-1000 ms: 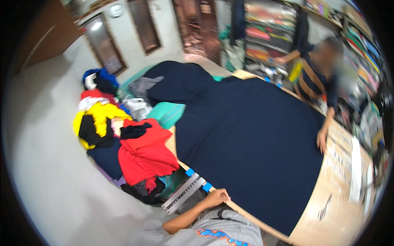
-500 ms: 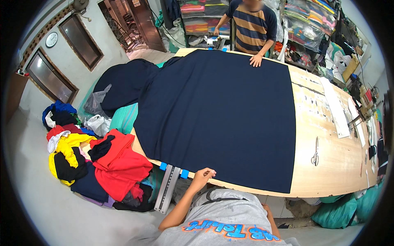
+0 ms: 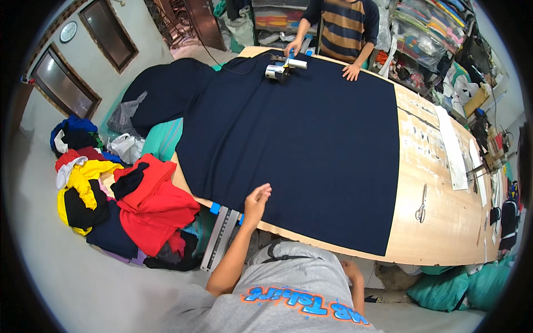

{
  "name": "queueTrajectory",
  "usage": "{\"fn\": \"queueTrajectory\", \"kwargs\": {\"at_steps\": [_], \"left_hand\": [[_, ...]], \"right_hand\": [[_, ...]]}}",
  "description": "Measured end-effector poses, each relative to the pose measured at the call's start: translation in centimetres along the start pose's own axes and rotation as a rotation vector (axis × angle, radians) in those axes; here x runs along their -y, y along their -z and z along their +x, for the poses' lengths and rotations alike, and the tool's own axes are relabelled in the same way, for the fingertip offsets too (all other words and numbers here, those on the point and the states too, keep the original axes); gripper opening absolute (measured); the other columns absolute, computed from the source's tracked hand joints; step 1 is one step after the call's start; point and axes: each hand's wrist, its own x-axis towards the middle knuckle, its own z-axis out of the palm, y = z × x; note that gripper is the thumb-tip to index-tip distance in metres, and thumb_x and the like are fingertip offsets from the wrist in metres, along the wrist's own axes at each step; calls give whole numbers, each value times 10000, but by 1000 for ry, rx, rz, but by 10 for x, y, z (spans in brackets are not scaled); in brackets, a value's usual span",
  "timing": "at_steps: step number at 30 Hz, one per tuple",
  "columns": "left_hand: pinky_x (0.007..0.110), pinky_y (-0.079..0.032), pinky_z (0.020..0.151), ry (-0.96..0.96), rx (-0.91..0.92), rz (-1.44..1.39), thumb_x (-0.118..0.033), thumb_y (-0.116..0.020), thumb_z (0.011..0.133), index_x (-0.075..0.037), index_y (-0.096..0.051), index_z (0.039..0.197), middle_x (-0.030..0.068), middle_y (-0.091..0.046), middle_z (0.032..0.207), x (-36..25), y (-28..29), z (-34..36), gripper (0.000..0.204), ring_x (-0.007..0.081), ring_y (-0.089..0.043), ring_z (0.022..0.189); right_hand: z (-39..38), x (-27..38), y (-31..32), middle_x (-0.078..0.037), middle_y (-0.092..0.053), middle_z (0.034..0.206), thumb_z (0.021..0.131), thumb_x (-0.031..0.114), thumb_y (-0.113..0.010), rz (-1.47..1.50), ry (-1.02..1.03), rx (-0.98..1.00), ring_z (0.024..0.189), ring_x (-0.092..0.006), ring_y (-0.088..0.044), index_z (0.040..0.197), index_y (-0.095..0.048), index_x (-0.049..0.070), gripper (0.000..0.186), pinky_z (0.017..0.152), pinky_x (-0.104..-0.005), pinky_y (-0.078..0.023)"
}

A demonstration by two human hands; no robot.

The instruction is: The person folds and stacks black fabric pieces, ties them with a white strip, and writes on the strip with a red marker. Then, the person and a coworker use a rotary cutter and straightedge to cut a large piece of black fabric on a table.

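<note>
My left hand (image 3: pixel 259 198) is raised over the near edge of a large dark navy fabric (image 3: pixel 300 139), fingers loosely bent and apart, nothing visible in them. My right hand (image 3: pixel 351 271) hangs by my side below the near table edge, its fingers too small and curled away to read. The fabric spreads over the wooden table (image 3: pixel 422 244) and bunches at the far left. Across from me, a co-worker (image 3: pixel 341 33) grips a white and blue hand-held machine (image 3: pixel 286 70) resting on the fabric; the person's other hand lies flat near the far edge.
A colourful garment pile (image 3: pixel 144 211) is at left beside a metal rail (image 3: pixel 222 238). Scissors (image 3: pixel 421 202) and white paper strips (image 3: pixel 451 147) lie on the table's right part. Green sacks (image 3: pixel 444 286) sit below right. Shelves of folded fabric (image 3: pixel 422 22) stand behind the co-worker.
The co-worker has brought the machine from the far edge onto the fabric. My left hand has risen forward from the near edge to over the fabric. My view has swung round and steadied.
</note>
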Motion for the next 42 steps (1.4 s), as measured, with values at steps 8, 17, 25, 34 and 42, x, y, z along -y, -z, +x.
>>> {"fn": "queueTrajectory", "kwargs": {"at_steps": [8,17,25,34,42], "left_hand": [[410,-294,1253,-15,-153,-227,-346,-552,1103,7,-328,1621,206,-395,1647,3,32,29,665,288,-391,1529],[397,-173,1297,171,-487,-160,-591,-416,1095,40,-173,1649,231,-187,1724,40,63,17,875,298,-199,1602],[412,-404,1123,372,-959,17,-521,-367,1127,118,-535,1433,239,-621,1398,77,122,-149,727,323,-587,1273],[339,-400,1158,383,-378,45,-52,-553,1012,176,-375,1520,274,-516,1532,45,161,-166,584,272,-550,1395],[326,-413,1156,137,4,-74,-74,-577,1027,90,-309,1597,214,-516,1559,-21,73,83,650,256,-525,1434]], "right_hand": [[-226,398,164,-156,-752,1099,1043,39,-521,402,1184,151,947,-214,-741,1296,-687,-45,314,777,-348,-613],[-285,484,135,-52,-668,779,803,103,-778,383,1989,-242,615,-129,-564,1105,-748,14,316,556,-260,-454],[-277,456,223,-126,-756,975,901,230,-771,-229,1934,-60,684,-149,-581,1147,-747,-14,347,628,-290,-483],[-152,389,139,-194,-749,1182,1053,183,-580,374,776,65,958,-310,-745,1468,-604,81,428,859,-376,-586],[-59,116,22,-256,-732,1118,1029,366,-552,-269,-53,-16,1064,-470,-687,1135,-755,39,399,936,-555,-540]]}}
